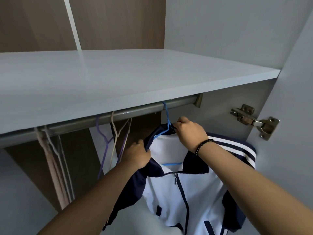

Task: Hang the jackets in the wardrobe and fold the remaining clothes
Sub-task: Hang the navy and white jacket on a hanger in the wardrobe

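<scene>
A white and navy zip jacket (194,192) hangs on a blue hanger (166,119) whose hook is over the grey wardrobe rail (135,111). My right hand (189,131) pinches the navy collar at the base of the hanger's neck. My left hand (138,154) grips the jacket's navy left shoulder edge. The jacket's zip is closed partway up and the collar lies open. A striped sleeve shows behind my right forearm.
Several empty hangers, purple (103,143), cream (115,133) and pink (50,158), hang on the rail to the left. A pale grey shelf (118,78) sits just above the rail. The wardrobe side wall with a metal door hinge (254,121) is at the right.
</scene>
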